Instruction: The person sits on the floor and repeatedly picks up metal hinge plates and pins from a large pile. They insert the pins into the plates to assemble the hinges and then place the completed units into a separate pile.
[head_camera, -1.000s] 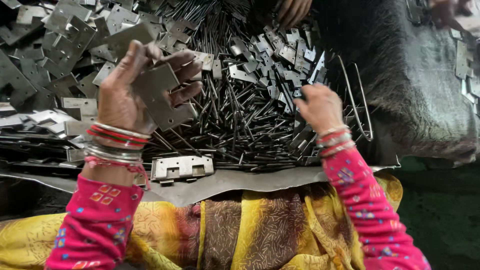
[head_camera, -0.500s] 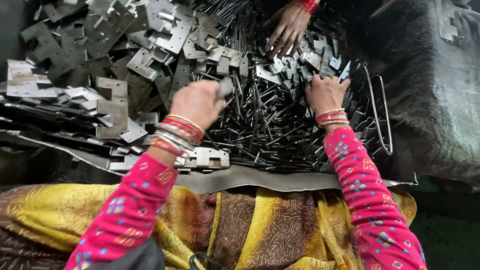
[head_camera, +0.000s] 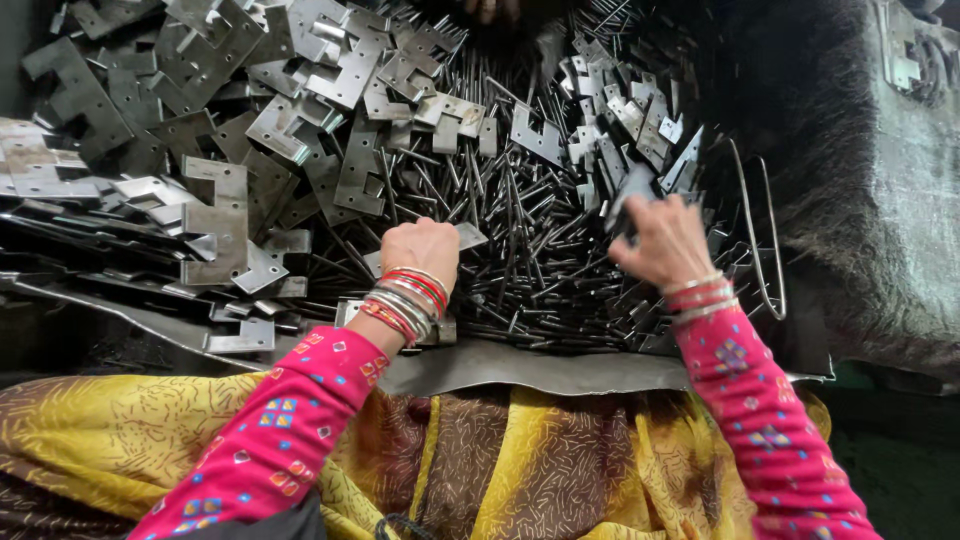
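The left hand (head_camera: 420, 252) rests knuckles-up on a heap of thin dark metal pins (head_camera: 520, 250), its fingers curled down around a small flat metal plate (head_camera: 466, 236) whose pale corner sticks out just to the right of the knuckles; red and silver bangles (head_camera: 405, 302) ring its wrist. The right hand (head_camera: 662, 240) lies to the right over the same heap, fingers closed on a dark flat metal piece (head_camera: 632, 192) that juts up and to the left from the fingertips. The pins lie between and under both hands, far too many to count, crossing one another in every direction. To the left and above them sprawls a pile of notched hinge plates (head_camera: 215, 215), several dozen at least, overlapping and tilted, some stacked flat at the far left edge. One more hinge plate (head_camera: 350, 312) sits just beneath the left wrist, partly hidden by the bangles. A bent wire loop (head_camera: 765, 240) stands just right of the right hand at the edge of the heap. Both arms wear pink patterned sleeves (head_camera: 270, 430), and a yellow and brown patterned cloth (head_camera: 560, 460) covers the lap below.
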